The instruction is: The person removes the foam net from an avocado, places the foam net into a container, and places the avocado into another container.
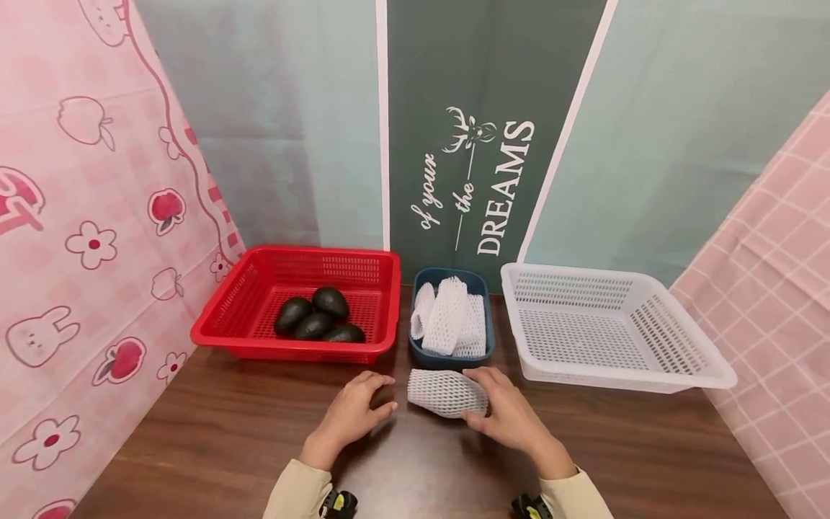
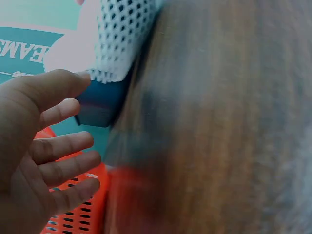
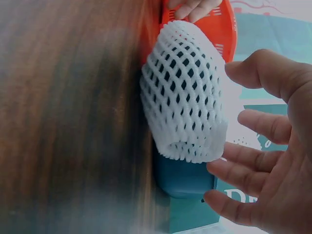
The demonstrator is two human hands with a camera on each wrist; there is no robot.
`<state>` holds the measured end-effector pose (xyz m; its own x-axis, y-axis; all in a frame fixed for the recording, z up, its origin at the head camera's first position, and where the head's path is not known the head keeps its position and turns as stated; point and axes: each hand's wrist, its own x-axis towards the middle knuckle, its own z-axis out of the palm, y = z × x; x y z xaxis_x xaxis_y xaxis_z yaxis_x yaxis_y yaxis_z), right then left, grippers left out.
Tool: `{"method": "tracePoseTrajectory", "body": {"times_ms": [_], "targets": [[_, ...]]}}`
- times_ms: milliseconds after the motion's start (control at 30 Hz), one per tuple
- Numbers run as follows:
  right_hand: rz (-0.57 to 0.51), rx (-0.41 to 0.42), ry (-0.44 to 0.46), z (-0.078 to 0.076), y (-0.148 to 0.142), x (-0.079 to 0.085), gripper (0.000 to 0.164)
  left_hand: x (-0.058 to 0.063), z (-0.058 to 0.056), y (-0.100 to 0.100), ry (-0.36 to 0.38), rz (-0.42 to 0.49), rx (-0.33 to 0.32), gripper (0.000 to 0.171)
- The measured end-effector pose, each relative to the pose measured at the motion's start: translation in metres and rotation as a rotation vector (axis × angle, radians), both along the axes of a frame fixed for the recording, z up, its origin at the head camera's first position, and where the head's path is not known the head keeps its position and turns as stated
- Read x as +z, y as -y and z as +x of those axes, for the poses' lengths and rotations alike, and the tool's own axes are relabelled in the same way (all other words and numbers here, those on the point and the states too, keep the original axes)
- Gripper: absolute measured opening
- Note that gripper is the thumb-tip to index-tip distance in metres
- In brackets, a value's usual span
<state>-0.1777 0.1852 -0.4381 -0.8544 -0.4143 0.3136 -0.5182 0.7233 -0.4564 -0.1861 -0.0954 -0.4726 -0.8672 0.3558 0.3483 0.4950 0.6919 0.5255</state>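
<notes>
A white foam net sleeve lies crosswise on the table, with something dark and rounded showing through its mesh. My right hand is around the sleeve's right end, thumb on the near side and fingers on the far side. In the right wrist view those fingers are spread and loosely bent beside the mesh. Left of the sleeve is my left hand, fingers apart and holding nothing. Just behind the sleeve, a dark blue basket contains several folded foam net sleeves.
At the back left stands a red basket with several dark avocados in it. A white basket with nothing inside stands at the back right. Printed cloths hang behind and on both sides of the wooden table.
</notes>
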Motion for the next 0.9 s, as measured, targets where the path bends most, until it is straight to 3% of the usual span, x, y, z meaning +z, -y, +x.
{"method": "tracePoseTrajectory", "body": {"times_ms": [300,533,733,900], "targets": [[0.003,-0.134,0.087,0.004,-0.003,-0.007,0.058,-0.003,-0.009,-0.009,0.123,0.167,-0.079,0.026],[-0.029,-0.183,0.126,0.004,-0.006,-0.009,0.056,-0.004,-0.018,-0.014,0.091,0.165,-0.078,0.022],[-0.101,-0.203,0.215,0.002,-0.010,-0.010,0.054,-0.003,-0.027,-0.016,0.073,0.203,-0.060,0.020],[-0.150,-0.169,0.251,-0.001,-0.015,-0.012,0.053,-0.002,-0.033,-0.022,0.132,0.261,-0.107,0.018]]}}
